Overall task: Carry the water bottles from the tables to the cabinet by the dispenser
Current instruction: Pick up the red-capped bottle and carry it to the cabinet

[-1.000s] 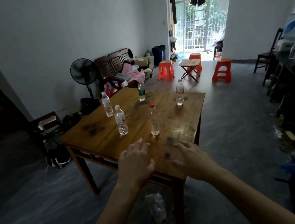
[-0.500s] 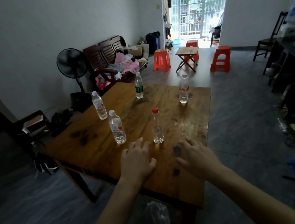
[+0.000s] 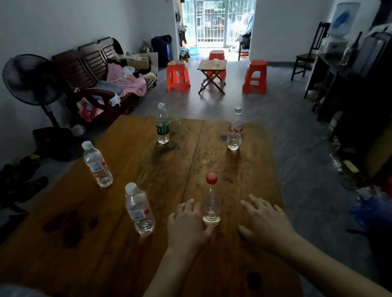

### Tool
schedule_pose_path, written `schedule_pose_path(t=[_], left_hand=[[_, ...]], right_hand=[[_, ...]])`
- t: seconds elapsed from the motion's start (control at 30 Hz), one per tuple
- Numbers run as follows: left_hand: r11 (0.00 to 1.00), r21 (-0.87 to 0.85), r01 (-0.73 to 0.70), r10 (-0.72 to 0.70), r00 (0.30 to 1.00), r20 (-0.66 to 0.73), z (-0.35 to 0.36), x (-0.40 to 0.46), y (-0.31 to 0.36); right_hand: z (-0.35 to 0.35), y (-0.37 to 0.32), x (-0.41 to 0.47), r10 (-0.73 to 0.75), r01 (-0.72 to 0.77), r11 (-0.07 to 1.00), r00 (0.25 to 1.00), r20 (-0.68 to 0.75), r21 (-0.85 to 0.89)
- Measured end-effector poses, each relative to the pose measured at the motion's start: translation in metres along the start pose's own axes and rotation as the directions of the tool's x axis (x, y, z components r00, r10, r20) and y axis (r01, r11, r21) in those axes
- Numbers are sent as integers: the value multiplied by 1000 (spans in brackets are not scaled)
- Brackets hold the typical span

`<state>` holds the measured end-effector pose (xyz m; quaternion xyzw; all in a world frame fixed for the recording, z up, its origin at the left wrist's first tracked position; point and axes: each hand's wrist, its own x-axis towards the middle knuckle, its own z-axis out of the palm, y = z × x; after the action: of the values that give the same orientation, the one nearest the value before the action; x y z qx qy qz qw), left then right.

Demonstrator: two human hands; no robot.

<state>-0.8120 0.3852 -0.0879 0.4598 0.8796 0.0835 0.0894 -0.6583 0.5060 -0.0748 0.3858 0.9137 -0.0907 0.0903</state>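
Observation:
Several clear water bottles stand on the wooden table (image 3: 91, 251). A slim red-capped bottle (image 3: 211, 201) stands nearest, between my hands. My left hand (image 3: 188, 227) lies just left of its base with fingers spread, the thumb close to or touching it. My right hand (image 3: 263, 219) hovers open a little to its right, apart from it. A white-capped bottle (image 3: 139, 209) stands left of my left hand, another (image 3: 97, 163) farther back left. A green-labelled bottle (image 3: 162, 124) and a red-labelled bottle (image 3: 235, 129) stand at the far side.
The water dispenser (image 3: 341, 24) stands at the far right beside a dark cabinet (image 3: 346, 77) and a chair. Beyond the table are three orange stools (image 3: 177, 75), a small folding table (image 3: 212, 73), a wooden bench with clothes (image 3: 107, 80) and a standing fan (image 3: 29, 78).
I have come closer to the table and both hands have moved forward. They now flank the red-capped bottle, which earlier stood well beyond my fingertips.

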Motion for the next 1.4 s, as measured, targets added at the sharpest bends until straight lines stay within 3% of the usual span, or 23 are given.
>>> schedule_pose_path(t=[0.4,0.47,0.57,0.7,0.77,0.9,1.03,1.13,1.2,1.23,1.27,1.33,1.4], left_hand=[[995,-98,27,-18,996,90,30,71,-16],[964,-248,93,-55,986,157,36,82,-18],[772,-588,244,-96,958,272,48,98,-17],[607,-769,200,-108,980,170,67,106,-10],[572,-805,159,-104,987,121,71,108,-8],[561,-819,123,-63,992,106,72,112,-9],[628,-774,79,-40,997,69,67,115,-6],[647,-763,5,1,1000,8,56,114,-1],[624,-779,-60,28,998,-54,42,109,4],[610,-786,-95,37,995,-92,34,107,6],[601,-788,-131,47,991,-129,25,104,8],[589,-783,-200,80,979,-190,6,99,14],[586,-765,-267,144,963,-226,-11,93,21]], right_hand=[[11,-6,49,66,-71,993,996,64,90],[11,-4,53,80,-87,991,995,65,104],[13,-1,59,97,-105,986,993,70,127],[17,6,60,91,-107,983,990,111,146],[19,9,59,100,-117,983,988,122,145],[24,14,59,114,-134,979,984,135,152],[31,13,56,111,-137,973,983,145,185],[38,13,51,113,-148,933,986,124,328],[43,13,48,172,-248,785,968,184,567],[45,12,45,195,-324,650,946,260,687],[46,10,43,199,-413,470,910,363,780],[47,9,37,141,-549,-9,827,545,836],[45,11,31,49,-520,-438,800,598,733]])
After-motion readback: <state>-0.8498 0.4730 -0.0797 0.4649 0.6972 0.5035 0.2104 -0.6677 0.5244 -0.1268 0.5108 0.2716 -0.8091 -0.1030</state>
